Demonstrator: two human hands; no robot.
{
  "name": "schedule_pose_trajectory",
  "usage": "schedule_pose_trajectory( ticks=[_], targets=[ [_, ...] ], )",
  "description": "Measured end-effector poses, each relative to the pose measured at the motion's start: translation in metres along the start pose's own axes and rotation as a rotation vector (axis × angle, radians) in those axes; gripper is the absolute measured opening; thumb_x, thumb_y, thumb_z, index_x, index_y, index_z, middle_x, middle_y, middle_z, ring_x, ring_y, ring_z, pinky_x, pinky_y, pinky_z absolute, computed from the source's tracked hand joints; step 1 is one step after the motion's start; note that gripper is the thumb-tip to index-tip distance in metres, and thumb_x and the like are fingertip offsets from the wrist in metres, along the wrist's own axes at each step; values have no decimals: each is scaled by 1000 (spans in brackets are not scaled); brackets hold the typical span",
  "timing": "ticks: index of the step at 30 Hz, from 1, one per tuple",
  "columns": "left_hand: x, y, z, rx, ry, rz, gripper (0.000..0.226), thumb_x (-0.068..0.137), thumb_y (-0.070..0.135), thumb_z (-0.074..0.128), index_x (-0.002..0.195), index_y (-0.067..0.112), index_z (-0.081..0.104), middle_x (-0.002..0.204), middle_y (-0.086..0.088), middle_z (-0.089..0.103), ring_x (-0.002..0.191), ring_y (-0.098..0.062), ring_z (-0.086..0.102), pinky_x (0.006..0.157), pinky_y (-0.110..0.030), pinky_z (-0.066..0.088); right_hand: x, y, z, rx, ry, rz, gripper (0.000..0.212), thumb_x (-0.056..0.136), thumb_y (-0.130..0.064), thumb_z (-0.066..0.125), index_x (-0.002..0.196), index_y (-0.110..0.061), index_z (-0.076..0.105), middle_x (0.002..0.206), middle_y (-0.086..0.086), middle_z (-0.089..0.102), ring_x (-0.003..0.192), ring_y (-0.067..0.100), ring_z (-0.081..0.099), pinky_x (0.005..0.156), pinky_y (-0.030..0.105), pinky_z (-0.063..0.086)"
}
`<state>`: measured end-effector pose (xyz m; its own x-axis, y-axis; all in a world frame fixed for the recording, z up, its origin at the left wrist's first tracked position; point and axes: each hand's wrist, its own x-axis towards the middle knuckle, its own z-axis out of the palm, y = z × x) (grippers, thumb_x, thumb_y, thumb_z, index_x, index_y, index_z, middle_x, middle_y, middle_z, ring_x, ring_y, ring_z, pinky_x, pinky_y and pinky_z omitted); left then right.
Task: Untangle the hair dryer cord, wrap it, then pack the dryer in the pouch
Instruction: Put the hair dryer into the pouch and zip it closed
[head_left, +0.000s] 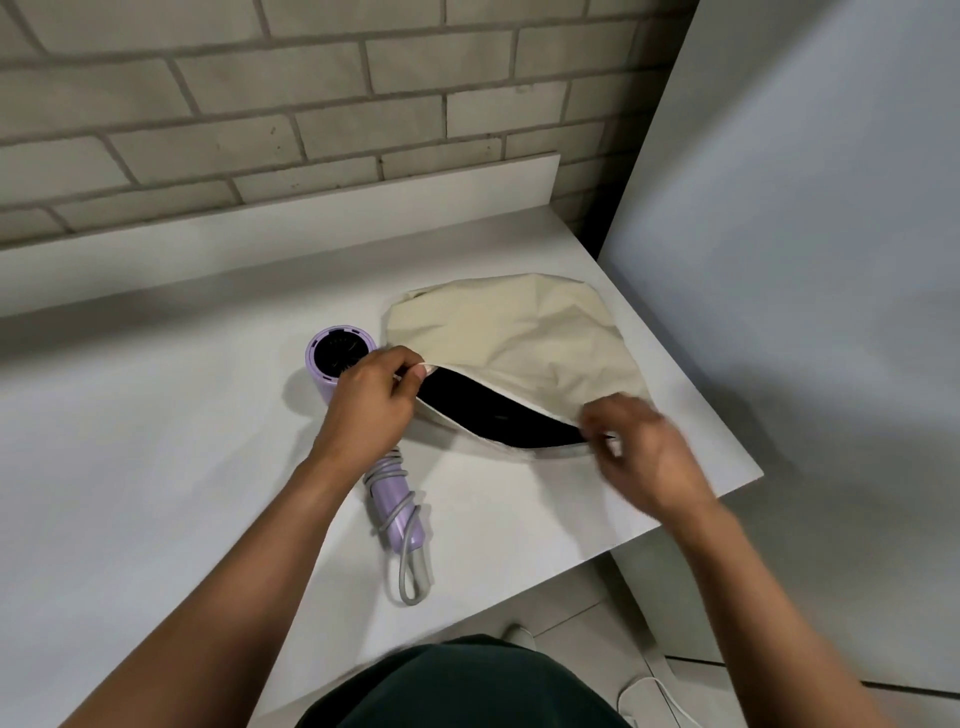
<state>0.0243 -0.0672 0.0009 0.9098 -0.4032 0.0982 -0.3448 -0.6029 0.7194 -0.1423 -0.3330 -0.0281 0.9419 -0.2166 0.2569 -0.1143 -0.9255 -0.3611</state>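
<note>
The left hand (371, 400) pinches the left end of the pouch (519, 332) mouth between thumb and fingertips, knuckles up. The right hand (644, 457) is blurred; its curled fingers meet at the right end of the same mouth and pinch the edge there. Between the two hands the mouth gapes, showing a black lining (493, 415). The pouch is cream cloth, creased, and lies flat on the far right part of the white table (156, 467), near its corner.

The dryer (397, 512) lies on the table just left of the pouch, outside it. It is lilac. Its round head with a dark grille sits behind the left hand, and its handle points toward the person. The grey cord (413, 577) is wound around the handle, with one loop trailing off the handle's end.

Behind the table stands a pale brick wall (260, 104), and to the right a white panel (779, 208). A dark green garment (467, 686) fills the bottom edge, and a white cable (649, 691) lies on the tiled floor.
</note>
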Motion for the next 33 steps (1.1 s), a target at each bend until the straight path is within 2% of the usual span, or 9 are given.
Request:
schedule_pose_trajectory(
  ticks=[2, 5, 11, 15, 18, 21, 26, 29, 33],
  targets=[
    [0, 4, 0, -137, -37, -103, 12, 104, 21, 58, 99, 17, 68, 94, 6, 67, 86, -24, 70, 85, -38, 56, 3, -20, 21, -90, -91, -216, 15, 91, -15, 64, 100, -23, 73, 107, -2, 71, 95, 30, 66, 80, 42, 53],
    [-2, 7, -3, -198, -100, -154, 12, 104, 21, 59, 98, 17, 68, 93, 4, 72, 89, -18, 73, 86, -36, 56, 13, -24, 38, -234, 29, -80, 33, 86, -11, 65, 110, -30, 76, 135, 7, 58, 118, 37, 51, 94, 50, 45],
    [1, 5, -5, -431, -180, -225, 11, 103, 14, 61, 96, 19, 67, 83, 7, 72, 78, -12, 62, 83, -32, 47, 36, -22, 33, -346, 74, 207, 35, 84, -9, 65, 118, -17, 70, 102, 11, 55, 92, 37, 56, 79, 46, 41],
    [11, 13, -1, -587, -155, -316, 31, 100, -7, 47, 98, 21, 60, 87, -8, 66, 80, -25, 56, 75, -41, 42, 45, -17, 32, -363, 88, 191, 33, 82, -13, 63, 114, -15, 69, 141, 9, 54, 122, 39, 51, 95, 57, 40],
    [22, 26, -2, -711, -54, -441, 28, 87, -4, 42, 87, 20, 57, 76, -5, 51, 68, -21, 43, 63, -35, 32, 56, -7, 25, -247, 65, 244, 46, 79, -1, 42, 111, -18, 71, 121, 3, 68, 112, 32, 63, 113, 61, 25],
    [22, 40, -6, -451, -138, -311, 12, 90, 19, 51, 99, 24, 44, 80, 1, 44, 70, -19, 40, 67, -36, 32, 66, 1, 14, -16, 41, 344, 44, 82, 6, 40, 101, -21, 69, 102, 3, 63, 90, 36, 64, 105, 53, 41],
    [11, 35, -9, 74, -313, 413, 23, 96, 11, 57, 103, 31, 47, 94, 13, 45, 77, -6, 51, 69, -32, 40, 68, 7, 2, 195, 67, 334, 17, 91, -9, 46, 91, -19, 59, 99, 1, 48, 83, 31, 55, 79, 46, 51],
    [19, 21, -12, 217, -395, 474, 23, 93, 16, 66, 108, 32, 72, 92, 10, 45, 79, -8, 51, 75, -31, 46, 68, 16, -2, 189, -56, 267, 16, 88, -20, 63, 104, -24, 62, 111, -4, 44, 89, 24, 59, 85, 40, 51],
    [30, 14, -14, 382, -387, 424, 53, 92, 28, 75, 142, 25, 60, 99, 4, 52, 96, -18, 56, 85, -36, 49, 65, 29, -3, 16, -214, 55, 56, 78, -23, 85, 125, -25, 55, 128, -2, 36, 86, 29, 61, 77, 38, 53]
  ],
)
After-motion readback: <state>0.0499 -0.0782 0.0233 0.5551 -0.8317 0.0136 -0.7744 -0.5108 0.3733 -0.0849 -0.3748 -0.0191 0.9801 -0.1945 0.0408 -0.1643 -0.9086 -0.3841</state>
